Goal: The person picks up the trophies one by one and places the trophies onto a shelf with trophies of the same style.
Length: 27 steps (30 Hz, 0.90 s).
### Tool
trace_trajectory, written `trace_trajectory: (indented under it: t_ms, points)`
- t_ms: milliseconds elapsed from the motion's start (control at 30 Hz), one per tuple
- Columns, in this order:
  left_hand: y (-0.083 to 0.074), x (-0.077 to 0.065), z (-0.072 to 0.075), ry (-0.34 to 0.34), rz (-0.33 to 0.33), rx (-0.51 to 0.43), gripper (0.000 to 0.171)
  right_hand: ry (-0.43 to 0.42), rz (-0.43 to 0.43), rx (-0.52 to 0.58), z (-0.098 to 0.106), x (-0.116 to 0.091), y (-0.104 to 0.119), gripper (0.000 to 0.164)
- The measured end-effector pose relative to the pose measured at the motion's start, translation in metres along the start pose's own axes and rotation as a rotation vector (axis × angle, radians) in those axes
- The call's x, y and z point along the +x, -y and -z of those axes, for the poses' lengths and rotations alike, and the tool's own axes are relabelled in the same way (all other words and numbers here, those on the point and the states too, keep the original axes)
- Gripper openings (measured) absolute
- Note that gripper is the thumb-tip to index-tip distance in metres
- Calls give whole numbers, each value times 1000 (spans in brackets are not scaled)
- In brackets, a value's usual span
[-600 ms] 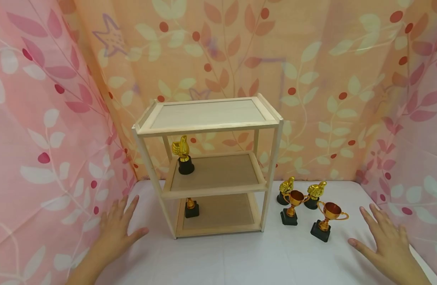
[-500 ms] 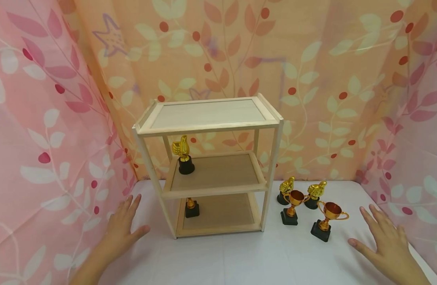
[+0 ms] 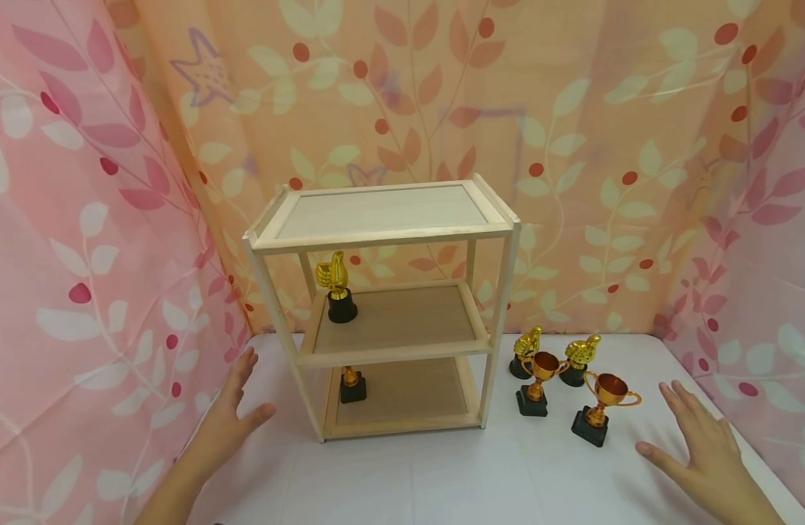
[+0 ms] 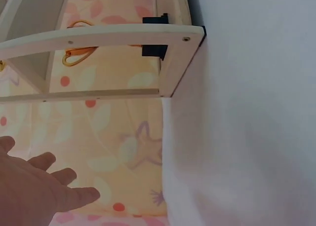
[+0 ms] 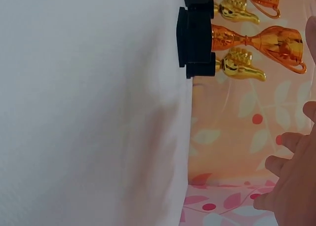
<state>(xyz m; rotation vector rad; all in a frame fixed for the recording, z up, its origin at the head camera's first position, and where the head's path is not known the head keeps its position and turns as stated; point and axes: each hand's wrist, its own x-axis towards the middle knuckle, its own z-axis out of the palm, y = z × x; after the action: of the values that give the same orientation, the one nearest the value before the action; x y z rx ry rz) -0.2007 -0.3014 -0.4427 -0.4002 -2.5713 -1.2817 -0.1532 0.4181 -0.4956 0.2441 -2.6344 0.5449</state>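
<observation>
A pale wooden three-tier shelf [image 3: 392, 357] stands mid-table. On its middle tier, at the left, is a gold thumbs-up trophy [image 3: 340, 288] with a black base. Below it, on the bottom tier, stands a trophy cup [image 3: 353, 386], its upper part hidden by the tier above. Right of the shelf are two orange-gold trophy cups, a nearer one [image 3: 599, 408] and a farther one [image 3: 539, 383], with two more thumbs-up trophies [image 3: 580, 359] behind. My left hand [image 3: 228, 423], fingers extended, hovers left of the shelf, holding nothing. My right hand [image 3: 704, 452], fingers spread, is right of the nearer cup, apart from it.
A white cloth [image 3: 442, 481] covers the table. Behind it hangs an orange leaf-patterned curtain [image 3: 573, 109], and pink patterned curtains close in the left side [image 3: 81, 240] and the right side. The shelf's top tier [image 3: 383, 211] bears nothing.
My left hand has turned, so its fingers now overlap more in the head view. My right hand has shifted very slightly left. The trophies and shelf stay in place.
</observation>
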Motion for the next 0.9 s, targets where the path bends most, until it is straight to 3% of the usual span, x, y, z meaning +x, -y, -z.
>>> trace_trajectory:
  t_ms: [567, 767, 900]
  points:
    - [-15, 19, -17, 20, -99, -135, 97, 44, -33, 142, -3, -3, 8, 106]
    - [-16, 24, -24, 30, -46, -244, 87, 76, -68, 224, -4, -3, 12, 105]
    - [-15, 27, -29, 12, -16, -233, 82, 124, -118, 269, -5, -3, 13, 106]
